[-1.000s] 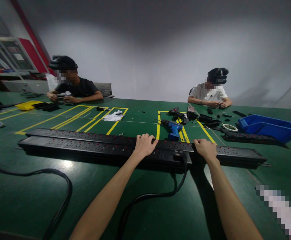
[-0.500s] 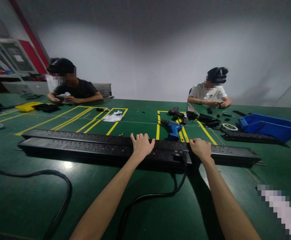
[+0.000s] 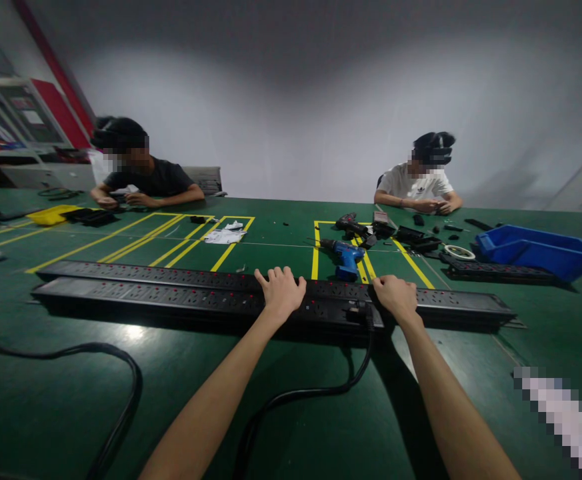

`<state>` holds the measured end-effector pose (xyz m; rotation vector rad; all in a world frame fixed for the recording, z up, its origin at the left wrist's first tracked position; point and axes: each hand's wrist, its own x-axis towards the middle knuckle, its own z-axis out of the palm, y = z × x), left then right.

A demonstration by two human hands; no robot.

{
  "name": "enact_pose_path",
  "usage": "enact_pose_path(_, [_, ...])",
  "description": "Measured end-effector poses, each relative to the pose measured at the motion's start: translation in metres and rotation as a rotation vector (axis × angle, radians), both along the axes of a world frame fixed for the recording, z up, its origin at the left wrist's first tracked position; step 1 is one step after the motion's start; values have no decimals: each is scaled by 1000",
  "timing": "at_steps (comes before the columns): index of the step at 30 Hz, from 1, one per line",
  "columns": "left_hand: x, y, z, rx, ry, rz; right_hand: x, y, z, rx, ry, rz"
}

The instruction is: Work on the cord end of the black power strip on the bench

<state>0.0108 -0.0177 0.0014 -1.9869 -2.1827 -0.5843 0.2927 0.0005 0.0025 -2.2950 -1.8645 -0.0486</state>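
Observation:
Two long black power strips lie side by side across the green table, rows of sockets and small red lights facing up. My left hand [image 3: 281, 293] reaches over the near power strip [image 3: 171, 293] and grips the far power strip [image 3: 451, 300], its fingers somewhat apart over the far edge. Further right, my right hand [image 3: 395, 295] is closed around the same far strip, fingertips hidden behind it. A black plug [image 3: 359, 311] sits in the near strip's right end, just left of my right wrist. Its black cable [image 3: 315, 393] curves down toward me.
A blue cordless drill [image 3: 345, 257] lies beyond the strips, with another drill [image 3: 353, 225] behind it. At right stands a blue bin [image 3: 535, 250] beside a tape roll [image 3: 459, 253]. Papers [image 3: 225, 235] lie at centre left. Two people sit across the table. Another cable [image 3: 95, 347] runs at left.
The far power strip has slid slightly left, and both my hands have shifted left with it. The near strip's plugged end stays about where it was. The view has turned a little.

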Motion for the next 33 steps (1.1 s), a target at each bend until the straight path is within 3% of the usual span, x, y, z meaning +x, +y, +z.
enact_pose_path(33, [0, 5, -4, -62, -20, 21, -9, -2, 4, -3, 30, -4])
